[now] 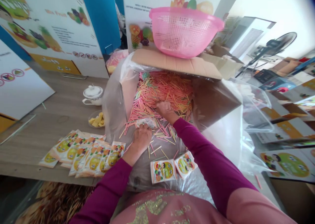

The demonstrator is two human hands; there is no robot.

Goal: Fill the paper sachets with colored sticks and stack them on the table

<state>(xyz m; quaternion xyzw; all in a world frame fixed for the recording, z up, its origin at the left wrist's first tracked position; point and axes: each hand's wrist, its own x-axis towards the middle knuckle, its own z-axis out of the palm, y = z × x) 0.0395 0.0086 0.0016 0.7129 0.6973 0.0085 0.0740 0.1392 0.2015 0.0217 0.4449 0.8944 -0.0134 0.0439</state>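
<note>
Thin pink, yellow and green sticks [169,86] fill a lined cardboard box lying open towards me. My right hand [166,110] reaches into this heap, its fingers curled in among the sticks; what they hold is hidden. My left hand [142,137] rests at the near edge of the heap, fingers bent over a small clear and white packet [147,122]. Loose sticks are scattered between my hands and my body. Close to me lie two small printed packets, one flat [163,171] and one tilted beside it [185,165].
Several printed pouches [91,155] overlap on the table to the left. Behind them stand a lidded white cup [93,94] and a dish of yellow pieces [97,119]. A pink basket [184,32] sits behind the box flap [174,65]. Large printed cartons [56,30] rise at the back left.
</note>
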